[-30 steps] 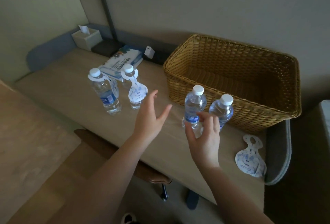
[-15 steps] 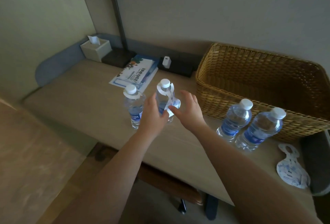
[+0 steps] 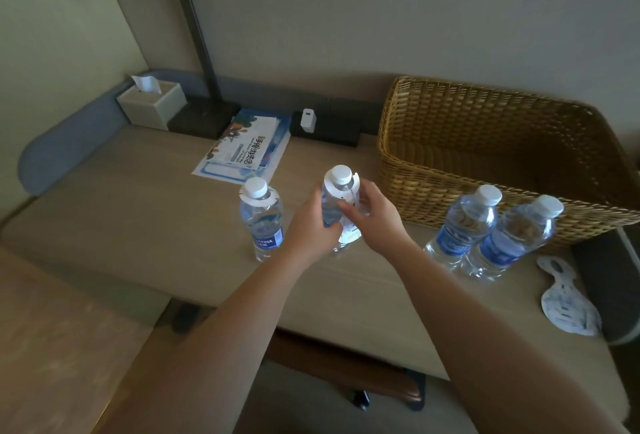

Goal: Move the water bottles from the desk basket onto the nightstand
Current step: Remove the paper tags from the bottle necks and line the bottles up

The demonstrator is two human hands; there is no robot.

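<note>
Several clear water bottles with white caps stand on the desk (image 3: 138,212). My left hand (image 3: 311,225) wraps the body of the middle bottle (image 3: 337,187), which carries a white paper neck tag (image 3: 349,231). My right hand (image 3: 374,217) pinches that tag from the right. Another tagged bottle (image 3: 261,219) stands just left of it. Two untagged bottles (image 3: 462,225) (image 3: 512,238) stand together in front of the wicker basket (image 3: 450,170), which looks empty.
A loose paper tag (image 3: 568,309) lies near the desk's right front corner. Leaflets (image 3: 246,148), a tissue box (image 3: 152,106), a lamp base (image 3: 204,116) and a white charger (image 3: 307,119) line the back. A chair (image 3: 346,361) sits under the desk front.
Both hands left the two right bottles and came to the tagged middle bottle. My left hand closed round it and my right hand took hold of its tag. The view shifted left.
</note>
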